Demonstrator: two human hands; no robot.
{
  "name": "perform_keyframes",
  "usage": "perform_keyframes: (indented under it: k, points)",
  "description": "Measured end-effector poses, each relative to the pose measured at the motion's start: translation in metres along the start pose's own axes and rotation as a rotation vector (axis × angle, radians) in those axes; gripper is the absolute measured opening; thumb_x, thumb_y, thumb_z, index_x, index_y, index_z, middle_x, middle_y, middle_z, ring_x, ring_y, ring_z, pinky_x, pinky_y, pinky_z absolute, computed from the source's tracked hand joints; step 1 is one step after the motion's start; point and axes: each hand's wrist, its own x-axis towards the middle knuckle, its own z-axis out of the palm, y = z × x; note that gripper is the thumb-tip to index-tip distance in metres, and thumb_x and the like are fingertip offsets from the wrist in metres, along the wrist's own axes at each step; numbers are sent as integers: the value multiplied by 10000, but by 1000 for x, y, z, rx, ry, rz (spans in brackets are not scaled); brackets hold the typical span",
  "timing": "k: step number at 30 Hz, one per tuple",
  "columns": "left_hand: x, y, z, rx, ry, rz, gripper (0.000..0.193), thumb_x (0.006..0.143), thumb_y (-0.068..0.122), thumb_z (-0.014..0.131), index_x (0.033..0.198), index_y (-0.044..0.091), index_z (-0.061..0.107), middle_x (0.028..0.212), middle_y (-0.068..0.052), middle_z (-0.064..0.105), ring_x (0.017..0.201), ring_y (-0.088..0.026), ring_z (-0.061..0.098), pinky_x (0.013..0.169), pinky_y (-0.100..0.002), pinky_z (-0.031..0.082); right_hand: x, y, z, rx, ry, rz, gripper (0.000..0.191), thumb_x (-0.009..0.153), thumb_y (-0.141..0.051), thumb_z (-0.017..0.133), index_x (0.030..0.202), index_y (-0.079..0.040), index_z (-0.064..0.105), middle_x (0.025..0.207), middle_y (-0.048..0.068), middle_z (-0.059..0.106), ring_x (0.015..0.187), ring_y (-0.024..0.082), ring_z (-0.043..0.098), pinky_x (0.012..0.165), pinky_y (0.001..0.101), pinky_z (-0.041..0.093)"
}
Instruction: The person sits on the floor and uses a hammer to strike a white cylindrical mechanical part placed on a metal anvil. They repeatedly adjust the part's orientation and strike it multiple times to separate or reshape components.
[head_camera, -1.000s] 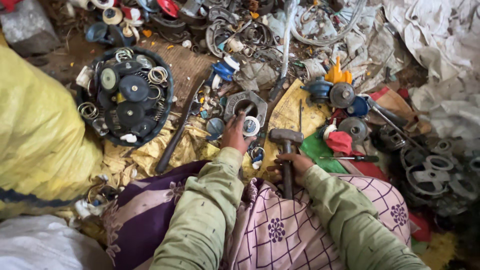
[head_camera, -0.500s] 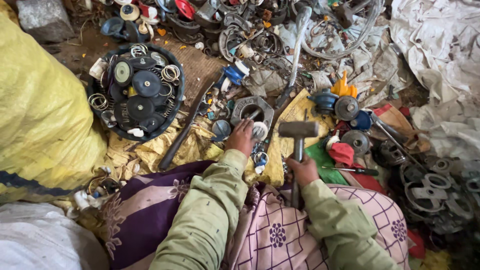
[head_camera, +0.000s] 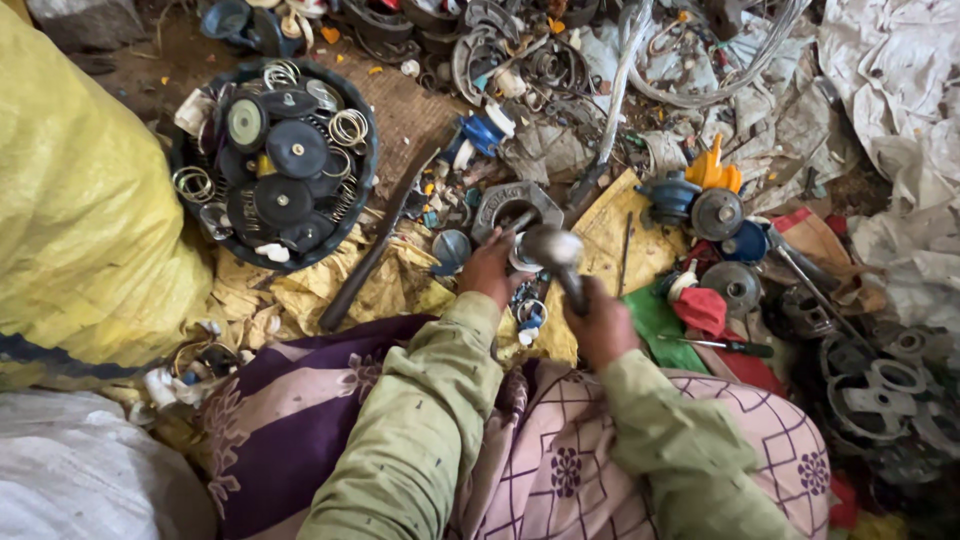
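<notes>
Steel hammer (head_camera: 553, 250) is gripped by its handle in the right hand (head_camera: 603, 325), fist closed round the shaft, head blurred and hanging just over a grey metal ring part (head_camera: 515, 208) on the ground. Left hand (head_camera: 490, 270) sits right beside it, fingers curled down on a small piece at the ring's near edge; can't tell exactly what it pinches. Both arms in green sleeves, over a pink patterned cloth (head_camera: 590, 465) on the lap.

Around: black round tub (head_camera: 272, 165) full of dark discs & wire springs, well to the left. Long dark rod (head_camera: 375, 250) lies btwn tub & ring. Crumpled yellow sheet (head_camera: 300, 290) under the work spot. Big yellow sack (head_camera: 80, 210) crowds the left side. Right side: red-handled screwdriver (head_camera: 722, 345), red cap (head_camera: 700, 308), blue & grey motor parts (head_camera: 700, 205), w/ scrap piled close all round.
</notes>
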Motion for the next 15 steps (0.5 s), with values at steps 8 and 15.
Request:
perform_keyframes:
  k: [8,15]
  points:
    - [3,-1,-2,3,-18,29,806,673,314,956,1361,54,625,1499,-231,492,1345,-403,512,1099,-439,446,-9,-5,-14,174,139,-125,422,846,-297,806,1157,-39,682,846,221,722,711,344,752,629,441,586]
    - [4,-1,-4,-51,15,78,775,609,230,949,1303,14,678,1387,-163,655,1444,-348,461,1168,-419,404,-8,-14,-51,246,279,-290,453,866,-248,813,1216,-5,659,953,208,727,829,317,752,719,407,597]
